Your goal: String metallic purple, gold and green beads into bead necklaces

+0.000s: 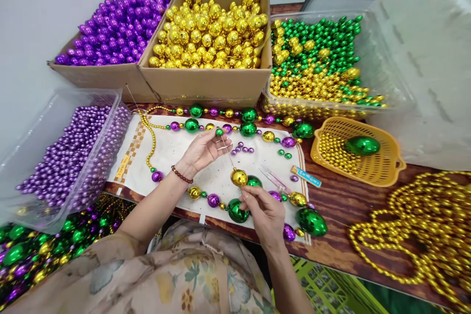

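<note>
My left hand (pixel 206 149) is raised over the white cloth (pixel 172 157), its fingers closed on a small green bead (pixel 219 132). From that bead a thin needle or wire slants down to a shiny gold bead (pixel 239 177). My right hand (pixel 263 208) pinches at the lower side of the gold bead, just above a large green bead (pixel 237 210). Strung purple, gold and green beads lie along the cloth's front and back. Loose purple beads (pixel 241 148) and green beads (pixel 284 154) rest near the middle, beside pink tweezers (pixel 274 179).
Cardboard boxes of purple beads (pixel 121 24) and gold beads (pixel 206 29) stand behind. Clear tubs hold small purple beads (pixel 73 147) at left and green and gold beads (pixel 316 59) at right. An orange basket (pixel 390 164) and gold bead strands (pixel 434 225) lie right.
</note>
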### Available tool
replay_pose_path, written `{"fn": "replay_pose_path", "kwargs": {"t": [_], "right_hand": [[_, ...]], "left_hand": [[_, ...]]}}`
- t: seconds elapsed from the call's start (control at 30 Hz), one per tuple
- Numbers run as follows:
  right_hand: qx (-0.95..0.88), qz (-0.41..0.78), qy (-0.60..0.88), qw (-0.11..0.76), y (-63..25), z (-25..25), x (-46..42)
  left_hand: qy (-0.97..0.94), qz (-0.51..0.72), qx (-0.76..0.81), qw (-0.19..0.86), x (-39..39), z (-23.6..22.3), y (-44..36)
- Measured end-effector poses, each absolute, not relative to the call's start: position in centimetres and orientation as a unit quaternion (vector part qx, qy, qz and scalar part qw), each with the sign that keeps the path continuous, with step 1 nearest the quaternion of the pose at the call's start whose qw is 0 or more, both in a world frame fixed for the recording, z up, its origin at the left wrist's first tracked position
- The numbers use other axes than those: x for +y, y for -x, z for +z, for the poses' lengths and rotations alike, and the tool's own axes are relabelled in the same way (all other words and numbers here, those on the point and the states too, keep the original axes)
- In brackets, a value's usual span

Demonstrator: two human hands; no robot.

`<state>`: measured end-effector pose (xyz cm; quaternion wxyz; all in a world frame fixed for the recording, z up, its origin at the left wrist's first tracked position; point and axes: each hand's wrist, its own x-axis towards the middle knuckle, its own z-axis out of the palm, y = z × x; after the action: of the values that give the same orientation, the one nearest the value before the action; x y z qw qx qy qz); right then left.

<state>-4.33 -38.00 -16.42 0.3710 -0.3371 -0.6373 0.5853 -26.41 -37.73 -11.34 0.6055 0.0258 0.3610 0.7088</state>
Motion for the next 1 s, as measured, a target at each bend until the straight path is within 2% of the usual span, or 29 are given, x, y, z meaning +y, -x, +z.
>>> {"fn": "replay_pose_path", "kwargs": {"t": [0.23,0.5,0.67,0.77,0.83,0.9,1.0], "right_hand": [[-0.63,0.596,0.343,0.36,4.5,-16.1,-38.1],[-0.588,0.628,0.367,0.354,5.1,-16.2,-38.4],[-0.532,0.66,0.386,0.364,5.9,-16.6,-38.4],[-0.505,0.673,0.389,0.374,6.0,-16.3,-38.3],[-0.505,0.673,0.389,0.375,5.7,-16.0,-38.0],[-0.52,0.665,0.385,0.374,5.3,-15.8,-37.6],[-0.546,0.649,0.389,0.359,4.8,-16.0,-36.8]], "left_hand": [[-0.03,0.707,0.378,0.598,-37.7,-11.4,26.2],[-0.15,0.687,0.441,0.557,-38.3,-11.3,26.2],[-0.236,0.602,0.488,0.587,-39.5,-11.2,25.1],[-0.259,0.569,0.536,0.567,-40.8,-11.8,25.4],[-0.269,0.568,0.577,0.521,-41.2,-11.8,27.2],[-0.285,0.588,0.627,0.423,-41.1,-10.9,30.6],[-0.319,0.608,0.71,0.156,-40.0,-7.5,38.9]]}}
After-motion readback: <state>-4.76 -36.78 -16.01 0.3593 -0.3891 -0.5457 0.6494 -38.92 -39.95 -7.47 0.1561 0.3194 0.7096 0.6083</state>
